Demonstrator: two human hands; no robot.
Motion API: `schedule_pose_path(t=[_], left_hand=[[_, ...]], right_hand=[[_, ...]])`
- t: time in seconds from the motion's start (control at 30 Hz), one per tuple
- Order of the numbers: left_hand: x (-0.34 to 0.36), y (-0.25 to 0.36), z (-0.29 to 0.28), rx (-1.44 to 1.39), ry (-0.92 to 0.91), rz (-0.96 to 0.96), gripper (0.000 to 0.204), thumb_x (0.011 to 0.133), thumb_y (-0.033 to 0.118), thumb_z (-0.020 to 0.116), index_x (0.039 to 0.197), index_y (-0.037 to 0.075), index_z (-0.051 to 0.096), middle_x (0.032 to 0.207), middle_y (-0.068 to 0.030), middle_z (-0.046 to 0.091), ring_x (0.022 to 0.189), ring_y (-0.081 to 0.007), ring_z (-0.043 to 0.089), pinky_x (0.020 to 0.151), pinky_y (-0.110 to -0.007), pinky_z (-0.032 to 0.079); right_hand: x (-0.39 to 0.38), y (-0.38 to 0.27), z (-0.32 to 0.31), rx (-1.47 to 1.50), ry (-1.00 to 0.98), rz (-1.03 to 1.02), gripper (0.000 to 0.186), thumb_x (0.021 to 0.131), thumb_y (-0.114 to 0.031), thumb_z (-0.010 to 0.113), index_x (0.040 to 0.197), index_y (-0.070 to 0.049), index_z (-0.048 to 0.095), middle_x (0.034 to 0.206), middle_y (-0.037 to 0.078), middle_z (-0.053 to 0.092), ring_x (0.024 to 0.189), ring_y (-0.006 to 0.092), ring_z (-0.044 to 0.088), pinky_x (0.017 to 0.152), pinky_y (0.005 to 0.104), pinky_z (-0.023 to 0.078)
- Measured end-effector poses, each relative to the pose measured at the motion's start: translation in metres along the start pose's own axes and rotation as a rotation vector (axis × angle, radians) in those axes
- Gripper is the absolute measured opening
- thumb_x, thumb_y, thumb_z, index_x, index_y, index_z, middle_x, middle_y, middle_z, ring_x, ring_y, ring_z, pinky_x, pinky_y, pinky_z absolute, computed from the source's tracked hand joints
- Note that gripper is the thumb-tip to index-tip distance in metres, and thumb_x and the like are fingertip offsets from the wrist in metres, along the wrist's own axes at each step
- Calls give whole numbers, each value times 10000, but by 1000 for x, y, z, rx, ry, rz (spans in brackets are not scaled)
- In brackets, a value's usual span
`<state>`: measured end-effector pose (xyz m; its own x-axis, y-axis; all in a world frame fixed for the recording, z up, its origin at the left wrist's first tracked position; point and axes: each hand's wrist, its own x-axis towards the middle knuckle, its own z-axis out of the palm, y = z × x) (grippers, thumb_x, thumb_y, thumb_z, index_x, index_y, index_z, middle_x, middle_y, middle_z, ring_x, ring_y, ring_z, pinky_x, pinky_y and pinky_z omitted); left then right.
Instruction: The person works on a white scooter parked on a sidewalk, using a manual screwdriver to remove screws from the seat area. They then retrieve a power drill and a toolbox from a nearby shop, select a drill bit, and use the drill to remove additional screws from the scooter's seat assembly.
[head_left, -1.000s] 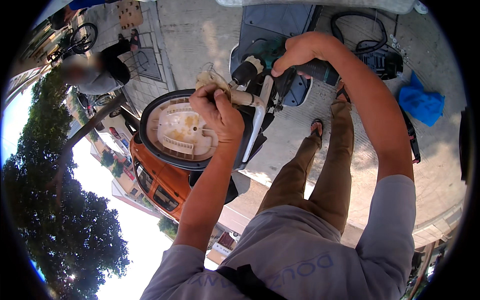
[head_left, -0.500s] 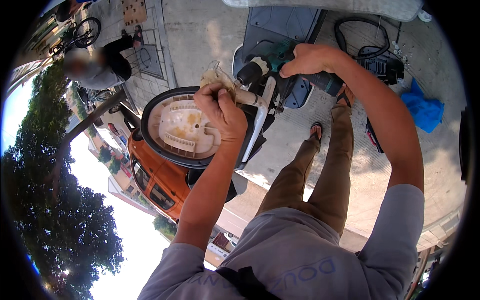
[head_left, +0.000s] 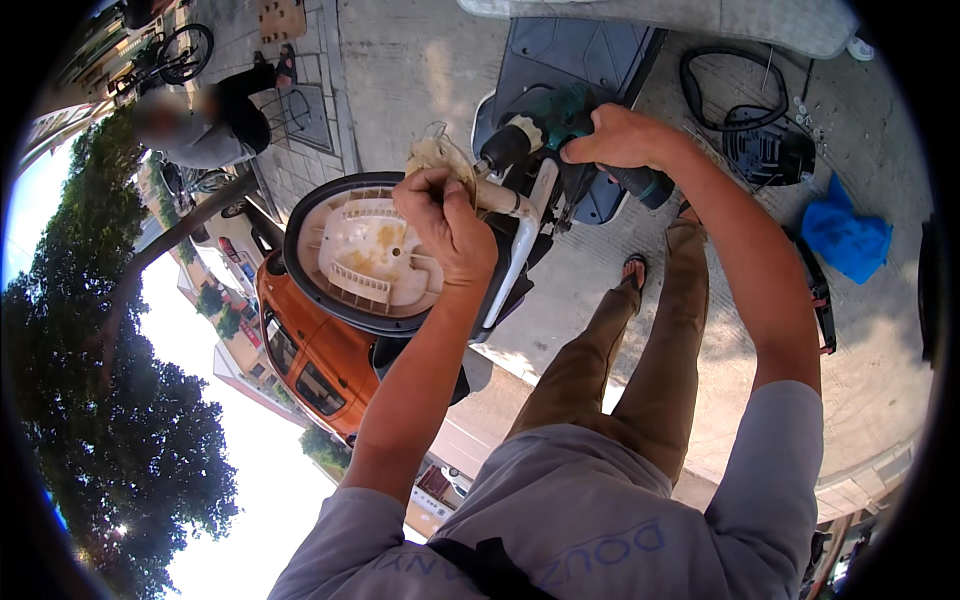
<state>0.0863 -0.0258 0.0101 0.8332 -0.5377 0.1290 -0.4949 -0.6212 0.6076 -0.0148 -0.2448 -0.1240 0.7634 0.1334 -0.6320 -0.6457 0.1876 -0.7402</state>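
Observation:
My right hand point(head_left: 618, 138) is wrapped round the grip of a green and black cordless drill point(head_left: 568, 112). The drill's black chuck point(head_left: 506, 146) points left, its tip against or close to a yellowish, worn plastic piece point(head_left: 438, 152); contact is hard to tell. My left hand point(head_left: 452, 228) is closed, thumb and fingers pinching that piece at its lower edge. Just left of this hand lies an oval, upturned seat point(head_left: 345, 262) with a stained cream plastic underside and a black rim. A pale curved tube point(head_left: 522, 245) runs between the seat and the drill.
A grey footboard point(head_left: 560, 50) lies beyond the drill. On the concrete to the right are a black loop-shaped part point(head_left: 690, 75), a black ribbed part point(head_left: 770, 150), and a blue cloth point(head_left: 848, 232). A person point(head_left: 205, 130) sits at far left; an orange car point(head_left: 320, 350) stands behind the seat.
The view has shifted slightly. My left fingers have loosened their curl a little, still at the plastic piece. The drill's lower end has tilted slightly toward me.

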Motion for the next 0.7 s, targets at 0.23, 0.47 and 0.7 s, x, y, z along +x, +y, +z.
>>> schedule_pose_path(t=[0.23,0.47,0.7], left_hand=[[-2,4,1,-35,0,-50,183,969,97,522,1112,-11,555,1126,-93,481,1016,-190,479,973,-312,412],[0,2,-1,7,-11,3,183,953,85,520,1105,-11,556,1126,-91,483,1013,-187,473,966,-309,416],[-2,4,-2,15,-24,-28,238,928,73,541,1150,-11,568,1124,-84,471,1028,-185,482,967,-316,418]], right_hand=[[5,4,0,28,-25,-6,470,816,-410,809,746,21,635,649,89,636,559,172,619,543,355,501],[10,11,6,29,-19,-21,463,814,-408,810,758,20,642,683,87,651,548,175,624,533,344,504],[13,10,7,57,-84,5,452,808,-404,819,802,25,675,694,86,654,577,177,629,548,342,521]])
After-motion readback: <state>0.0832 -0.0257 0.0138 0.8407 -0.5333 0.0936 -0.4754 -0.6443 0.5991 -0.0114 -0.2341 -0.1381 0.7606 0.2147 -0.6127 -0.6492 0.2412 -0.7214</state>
